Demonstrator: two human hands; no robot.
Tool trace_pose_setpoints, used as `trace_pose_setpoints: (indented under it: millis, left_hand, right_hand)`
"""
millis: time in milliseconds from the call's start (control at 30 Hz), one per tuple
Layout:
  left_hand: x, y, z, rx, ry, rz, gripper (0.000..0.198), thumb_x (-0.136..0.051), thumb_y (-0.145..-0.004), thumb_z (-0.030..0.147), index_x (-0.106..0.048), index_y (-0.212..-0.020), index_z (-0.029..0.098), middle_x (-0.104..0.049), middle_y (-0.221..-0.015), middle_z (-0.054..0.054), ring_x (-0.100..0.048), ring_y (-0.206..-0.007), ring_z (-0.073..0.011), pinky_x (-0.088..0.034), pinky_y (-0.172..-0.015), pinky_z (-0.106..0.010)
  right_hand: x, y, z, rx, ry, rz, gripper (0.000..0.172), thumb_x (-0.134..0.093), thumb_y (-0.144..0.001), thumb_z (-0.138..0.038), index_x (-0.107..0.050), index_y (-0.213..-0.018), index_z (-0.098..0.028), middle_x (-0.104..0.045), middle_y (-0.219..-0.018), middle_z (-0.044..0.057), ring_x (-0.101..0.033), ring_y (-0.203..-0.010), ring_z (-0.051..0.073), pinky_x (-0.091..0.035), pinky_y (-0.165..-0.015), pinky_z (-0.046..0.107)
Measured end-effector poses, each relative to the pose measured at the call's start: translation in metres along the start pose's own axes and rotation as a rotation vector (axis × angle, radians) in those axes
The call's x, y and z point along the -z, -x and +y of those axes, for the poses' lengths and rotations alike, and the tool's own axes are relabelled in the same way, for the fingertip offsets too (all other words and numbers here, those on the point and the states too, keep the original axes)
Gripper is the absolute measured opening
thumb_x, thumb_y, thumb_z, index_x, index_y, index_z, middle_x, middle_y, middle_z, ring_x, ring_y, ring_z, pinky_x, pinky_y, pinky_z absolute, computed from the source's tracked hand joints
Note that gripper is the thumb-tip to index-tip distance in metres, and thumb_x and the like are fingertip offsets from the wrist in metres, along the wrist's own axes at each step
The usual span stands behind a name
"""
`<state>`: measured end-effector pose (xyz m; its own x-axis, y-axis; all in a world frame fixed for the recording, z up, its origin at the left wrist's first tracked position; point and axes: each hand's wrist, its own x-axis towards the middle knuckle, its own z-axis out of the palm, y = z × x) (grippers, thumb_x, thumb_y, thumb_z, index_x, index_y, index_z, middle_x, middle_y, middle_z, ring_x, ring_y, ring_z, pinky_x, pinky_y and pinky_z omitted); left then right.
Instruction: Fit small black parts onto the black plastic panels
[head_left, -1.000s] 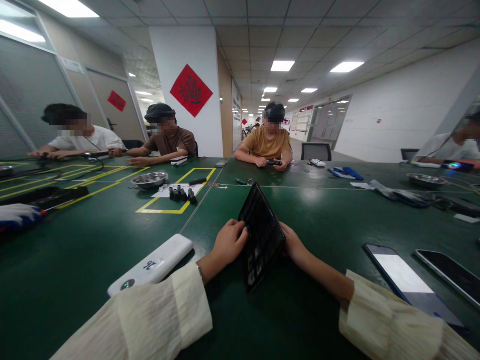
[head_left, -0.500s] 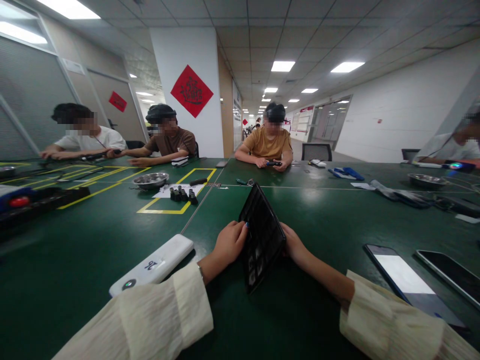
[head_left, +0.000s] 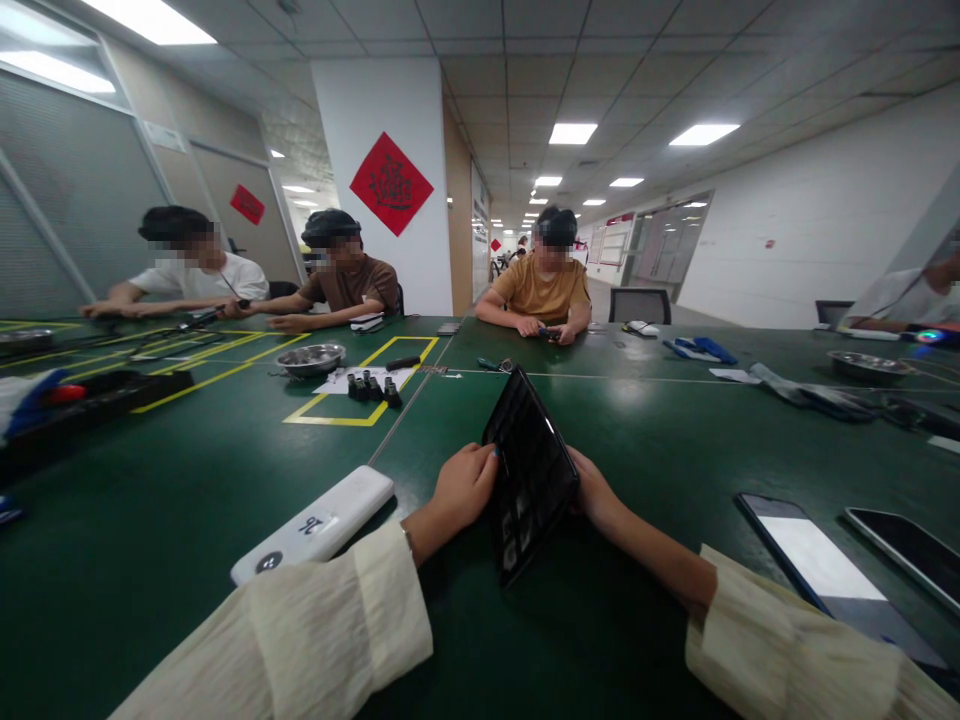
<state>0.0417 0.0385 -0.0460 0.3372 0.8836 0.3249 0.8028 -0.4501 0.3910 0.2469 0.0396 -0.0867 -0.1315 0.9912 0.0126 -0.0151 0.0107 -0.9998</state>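
Note:
A thin, black, glossy tablet (head_left: 531, 485) stands tilted above the green table in front of me, with faint pale patches in a grid on its face. At its left edge, my left hand (head_left: 465, 484) is closed on it, the thumb lying over the front. My right hand (head_left: 597, 492) grips the opposite edge; its fingertips are hidden behind the tablet. Left of my left wrist lies a white power-bank-like device (head_left: 322, 520) with a handwritten mark. On the right side are a phone with a lit screen (head_left: 814, 550) and a phone with a dark screen (head_left: 904, 550).
Farther off on the table (head_left: 637, 430) are a metal bowl (head_left: 311, 360), several black cylindrical parts (head_left: 373, 388), pliers (head_left: 493, 365) and a second bowl (head_left: 870, 366). A black tray (head_left: 105, 408) stands left. Several people sit around, one person (head_left: 551, 280) opposite me.
The whole view has shifted slightly, so the surroundings sit a little farther right. Both hands keep their hold on the tablet, with hardly any movement.

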Motion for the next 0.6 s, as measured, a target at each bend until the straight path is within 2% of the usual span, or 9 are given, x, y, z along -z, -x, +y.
trace_pose_setpoints:
  millis: [133, 600]
  left_hand:
    - [-0.0024, -0.0004, -0.0012, -0.010, -0.003, 0.007, 0.049, -0.016, -0.092, 0.038, -0.057, -0.076, 0.018, -0.058, -0.076, -0.007, -0.056, -0.076, -0.0196, -0.042, -0.071, -0.031]
    - [-0.0021, -0.0006, -0.0003, -0.012, -0.036, -0.026, 0.037, -0.025, -0.090, 0.033, -0.058, -0.084, 0.018, -0.059, -0.083, -0.008, -0.057, -0.082, -0.0201, -0.043, -0.074, -0.031]
  right_hand:
    - [0.0004, 0.0007, -0.0004, -0.006, -0.002, -0.011, 0.042, -0.051, -0.078, -0.050, -0.053, -0.106, -0.019, -0.051, -0.057, -0.004, -0.046, -0.039, 0.010, -0.032, -0.032, 0.019]
    - [-0.0032, 0.0005, -0.0034, 0.005, -0.018, 0.015, 0.047, -0.053, -0.073, -0.052, -0.052, -0.105, -0.017, -0.052, -0.058, -0.004, -0.046, -0.038, 0.010, -0.031, -0.030, 0.019]
